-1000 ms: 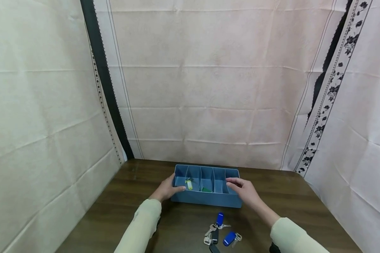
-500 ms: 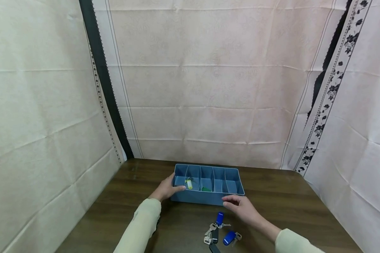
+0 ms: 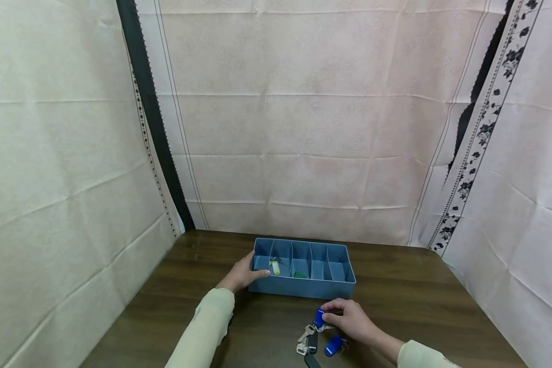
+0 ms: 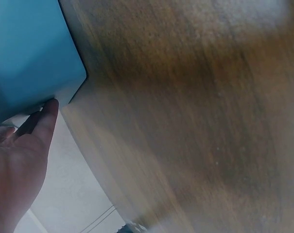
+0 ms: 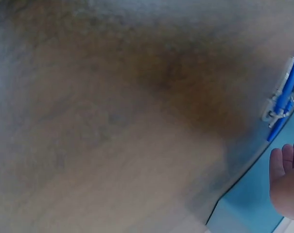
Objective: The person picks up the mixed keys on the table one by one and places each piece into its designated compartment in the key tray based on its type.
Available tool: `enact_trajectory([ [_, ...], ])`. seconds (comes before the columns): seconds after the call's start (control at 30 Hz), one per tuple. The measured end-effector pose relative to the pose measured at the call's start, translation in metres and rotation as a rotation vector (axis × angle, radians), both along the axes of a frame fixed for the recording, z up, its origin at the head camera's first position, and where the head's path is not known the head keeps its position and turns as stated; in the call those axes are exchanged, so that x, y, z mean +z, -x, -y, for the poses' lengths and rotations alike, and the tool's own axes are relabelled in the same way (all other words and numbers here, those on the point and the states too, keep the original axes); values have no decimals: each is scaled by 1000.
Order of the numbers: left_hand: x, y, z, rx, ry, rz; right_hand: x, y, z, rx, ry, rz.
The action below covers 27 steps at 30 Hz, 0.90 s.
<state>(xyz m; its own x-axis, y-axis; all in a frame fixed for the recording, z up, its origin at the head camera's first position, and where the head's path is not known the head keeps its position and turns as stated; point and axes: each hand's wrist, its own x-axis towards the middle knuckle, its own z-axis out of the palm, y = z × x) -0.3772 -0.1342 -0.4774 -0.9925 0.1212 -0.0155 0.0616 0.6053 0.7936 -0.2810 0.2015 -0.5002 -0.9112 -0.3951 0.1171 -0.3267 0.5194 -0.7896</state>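
A blue divided organizer box (image 3: 299,289) sits on the table, its long side facing me. My left hand (image 3: 240,274) holds its left end, thumb at the front rim and fingers along the end wall. In the left wrist view, a finger (image 4: 48,116) presses against the box wall (image 4: 30,53). My right hand (image 3: 351,319) is in front of the box, thumb and index finger spread at a blue key tag (image 3: 319,318). Beside it lie loose keys (image 3: 305,335), a black tag (image 3: 312,342) and a second blue key tag (image 3: 334,346). The right wrist view shows blue tags (image 5: 284,97) beyond my fingers.
One box compartment contains a yellow-green tag (image 3: 275,268), and a green item (image 3: 299,275) lies in another. Another dark tag (image 3: 311,361) lies near the bottom of the head view. Cloth (image 3: 313,128) hangs behind the wooden table (image 3: 409,301) and along both sides.
My right hand has moved from the box's right compartment, down past its front wall, to the upper blue key tag. My left hand has stayed at the box's left end.
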Motion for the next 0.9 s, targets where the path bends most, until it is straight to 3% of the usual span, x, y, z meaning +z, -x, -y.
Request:
enact_trajectory([
  [0.37,0,0,0,3,-1,10,-17,1,2,19,-79,-52],
  [0.63,0,0,0,5,-5,4,-16,-1,11,-5,-119,-98],
  [0.9,1,-1,0,3,-18,6,-21,0,14,-11,-160,-200],
])
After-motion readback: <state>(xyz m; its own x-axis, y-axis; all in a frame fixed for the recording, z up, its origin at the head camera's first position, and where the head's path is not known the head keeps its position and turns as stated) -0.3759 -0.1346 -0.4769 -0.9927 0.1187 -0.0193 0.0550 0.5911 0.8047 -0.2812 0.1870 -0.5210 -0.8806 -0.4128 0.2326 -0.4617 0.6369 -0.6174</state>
